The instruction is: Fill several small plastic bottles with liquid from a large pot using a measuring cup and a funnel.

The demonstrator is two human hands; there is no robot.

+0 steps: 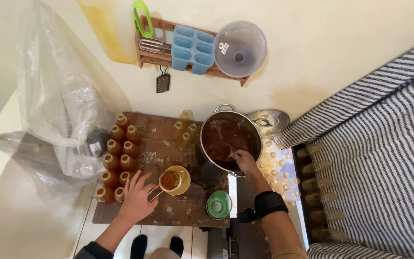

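Observation:
My left hand [136, 197] rests on a low wooden table [161, 213], fingers around the handle of a small strainer that sits in a yellow funnel [174, 180] holding brown liquid. What the funnel stands on is hidden. My right hand [244, 161], with a black wrist strap, reaches into a large steel pot [230, 139] of dark brown liquid and grips a ladle whose bowl is under the surface. Several open bottles of brown liquid [118, 158] stand in rows left of the funnel.
A green lid [219, 205] lies at the table's front. Several clear empty bottles [279, 170] lie right of the pot, beside a steel pot lid [268, 121]. A big clear plastic bag [58, 105] is at left, a wall shelf with a funnel [239, 49] above, striped cloth [379, 158] at right.

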